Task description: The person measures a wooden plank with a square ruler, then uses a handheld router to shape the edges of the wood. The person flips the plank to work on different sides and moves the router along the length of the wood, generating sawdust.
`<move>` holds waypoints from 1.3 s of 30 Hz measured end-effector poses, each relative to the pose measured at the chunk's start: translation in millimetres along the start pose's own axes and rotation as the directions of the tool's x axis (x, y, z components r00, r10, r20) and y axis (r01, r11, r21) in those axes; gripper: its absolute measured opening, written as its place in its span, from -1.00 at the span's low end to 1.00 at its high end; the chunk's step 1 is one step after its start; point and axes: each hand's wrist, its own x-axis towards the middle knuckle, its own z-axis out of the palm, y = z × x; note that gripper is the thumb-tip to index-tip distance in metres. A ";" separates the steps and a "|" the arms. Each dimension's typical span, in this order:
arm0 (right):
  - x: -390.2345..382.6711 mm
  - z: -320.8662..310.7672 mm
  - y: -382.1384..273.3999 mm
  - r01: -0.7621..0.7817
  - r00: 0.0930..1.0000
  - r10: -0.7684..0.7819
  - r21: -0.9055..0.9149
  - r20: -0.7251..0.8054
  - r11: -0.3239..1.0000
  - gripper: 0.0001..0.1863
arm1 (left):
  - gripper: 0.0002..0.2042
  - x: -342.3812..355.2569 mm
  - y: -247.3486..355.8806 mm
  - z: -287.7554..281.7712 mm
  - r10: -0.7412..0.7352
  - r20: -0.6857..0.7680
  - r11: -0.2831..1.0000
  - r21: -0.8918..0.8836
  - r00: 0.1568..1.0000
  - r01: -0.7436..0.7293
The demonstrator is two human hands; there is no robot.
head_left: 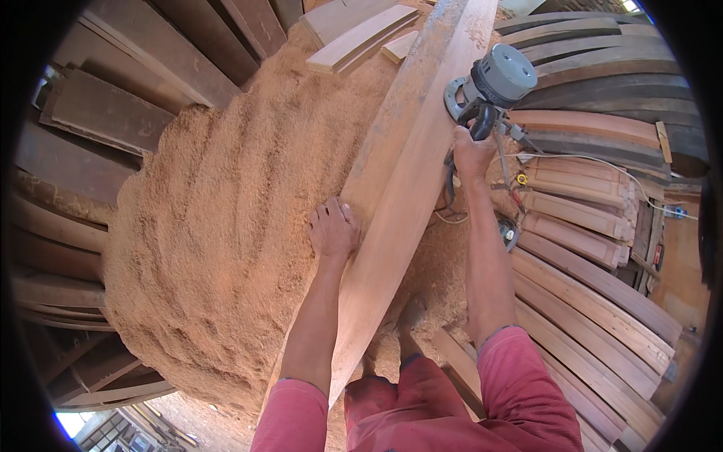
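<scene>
A long wooden plank [392, 196] runs from the lower middle up to the far edge, with dust along its far part. My left hand [334, 228] grips the plank's left edge, fingers bent beside the sawdust pile and thumb toward the top face. My right hand [474, 153] is closed around the black handle of a grey handheld router [503, 75]. The router's round base sits at the plank's right edge, its motor tilted to the right. The bit and the underside of its base are hidden.
A large sawdust heap [218, 226] lies left of the plank. Dark boards [113, 109] lean around it. Curved pieces [602, 68], panelled pieces [576, 196] and long boards [595, 301] are stacked at right. Near the router are a pale cord [595, 157] and another tool [508, 233].
</scene>
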 end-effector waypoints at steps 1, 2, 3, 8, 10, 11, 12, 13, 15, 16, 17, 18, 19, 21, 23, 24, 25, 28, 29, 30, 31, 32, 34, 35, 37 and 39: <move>1.8 1.8 -0.5 -0.005 1.000 0.005 0.010 0.000 1.000 -0.82 | -0.55 0.2 0.0 0.0 0.000 -0.006 1.000 -0.001 1.000 0.000; 3.4 2.2 -1.2 -0.028 1.000 0.028 0.017 0.006 0.999 -0.83 | -0.56 0.5 0.0 -0.2 -0.001 -0.012 1.000 -0.002 1.000 0.001; 5.2 2.4 -2.2 -0.051 0.999 0.050 0.023 0.012 0.998 -0.83 | -0.56 0.5 0.0 -0.2 0.000 -0.018 1.000 -0.003 1.000 0.000; 17.3 5.7 -2.0 -0.032 0.999 0.032 0.003 0.006 0.999 -0.85 | -0.59 1.6 1.4 -1.3 0.007 -0.022 1.000 -0.002 1.000 -0.007; 22.4 7.2 1.6 -0.018 1.000 0.018 0.005 0.009 1.000 -0.85 | -0.60 2.1 1.2 -0.7 0.004 -0.020 1.000 0.011 1.000 -0.004; 25.1 7.5 3.3 -0.015 1.000 0.014 0.016 0.021 1.000 -0.85 | -0.61 1.9 1.1 -0.1 0.003 -0.028 1.000 0.020 1.000 -0.003; 29.2 7.2 5.8 -0.009 0.999 0.008 0.026 0.033 1.000 -0.84 | -0.62 1.9 1.4 1.3 0.004 -0.036 1.000 0.027 0.999 -0.003; 33.7 8.0 10.0 0.036 0.999 -0.037 0.020 0.029 0.999 -0.86 | -0.63 1.9 1.2 2.5 0.011 -0.045 1.000 0.019 0.999 -0.011; 40.6 11.6 15.8 0.126 0.992 -0.126 0.008 0.023 0.992 -0.86 | -0.64 1.9 0.1 3.0 0.023 -0.065 1.000 0.006 0.998 -0.023; 43.0 12.6 17.3 0.129 0.991 -0.130 0.012 0.019 0.992 -0.87 | -0.64 1.7 0.0 2.8 0.019 -0.055 1.000 0.013 0.998 -0.018; 45.3 13.5 18.9 0.133 0.991 -0.134 0.015 0.014 0.991 -0.87 | -0.64 1.6 -0.1 2.6 0.014 -0.045 1.000 0.019 0.999 -0.013; 47.8 14.4 17.5 0.138 0.990 -0.138 0.019 0.009 0.990 -0.87 | -0.64 1.6 0.6 1.6 0.011 -0.035 1.000 0.025 0.999 -0.010; 50.2 14.4 16.2 0.097 0.995 -0.097 0.019 0.011 0.995 -0.87 | -0.64 1.7 1.2 0.7 0.012 -0.030 1.000 0.023 0.999 -0.011; 54.0 13.6 13.1 0.016 1.000 -0.016 0.019 0.017 1.000 -0.82 | -0.63 1.8 1.7 -0.2 0.014 -0.021 1.000 0.018 1.000 -0.014; 57.5 14.6 9.9 0.007 1.000 -0.007 -0.003 0.018 1.000 -0.82 | -0.62 1.6 0.7 0.4 0.013 -0.022 1.000 0.015 1.000 -0.013; 59.2 14.9 9.0 0.003 1.000 -0.002 -0.014 0.018 1.000 -0.81 | -0.62 1.3 0.9 -0.2 0.013 -0.022 1.000 0.013 1.000 -0.013; 60.8 15.5 8.2 0.001 1.000 -0.001 -0.012 0.017 1.000 -0.81 | -0.62 1.3 1.2 -0.8 0.008 -0.016 1.000 0.016 1.000 -0.008; 66.5 17.5 8.1 0.002 1.000 -0.002 -0.014 0.011 1.000 -0.81 | -0.62 1.4 2.2 -1.8 0.001 -0.005 1.000 0.029 1.000 0.000; 69.0 17.7 8.3 0.007 1.000 -0.006 -0.021 0.007 1.000 -0.81 | -0.62 1.4 2.4 -2.0 0.003 -0.006 0.999 0.035 1.000 -0.003; 71.8 18.0 9.1 0.011 1.000 -0.011 -0.027 0.004 1.000 -0.81 | -0.61 1.5 2.4 -2.1 0.006 -0.008 0.999 0.043 1.000 -0.005; 74.9 18.5 9.9 0.005 1.000 -0.005 -0.016 0.004 1.000 -0.81 | -0.62 2.1 2.5 -2.1 0.006 -0.010 0.999 0.039 1.000 -0.006; 78.4 19.0 10.5 -0.001 1.000 0.001 -0.007 0.004 1.000 -0.81 | -0.62 2.8 2.6 -2.1 0.006 -0.013 0.999 0.034 1.000 -0.006; 84.3 19.9 12.7 0.003 1.000 -0.003 -0.007 0.011 1.000 -0.82 | -0.62 3.0 2.8 -1.8 0.008 -0.021 0.999 0.036 1.000 -0.007; 87.5 19.9 13.8 0.014 1.000 -0.013 -0.018 0.016 1.000 -0.82 | -0.62 3.0 3.1 -1.6 0.011 -0.026 0.999 0.041 1.000 -0.010; 91.5 21.7 13.4 0.032 0.999 -0.032 -0.029 0.019 0.999 -0.82 | -0.62 2.5 2.5 -1.6 0.010 -0.028 0.999 0.050 1.000 -0.009; 95.9 23.3 13.6 0.048 0.999 -0.048 -0.032 0.014 0.998 -0.82 | -0.61 2.3 2.1 -1.2 0.005 -0.015 0.998 0.056 1.000 -0.004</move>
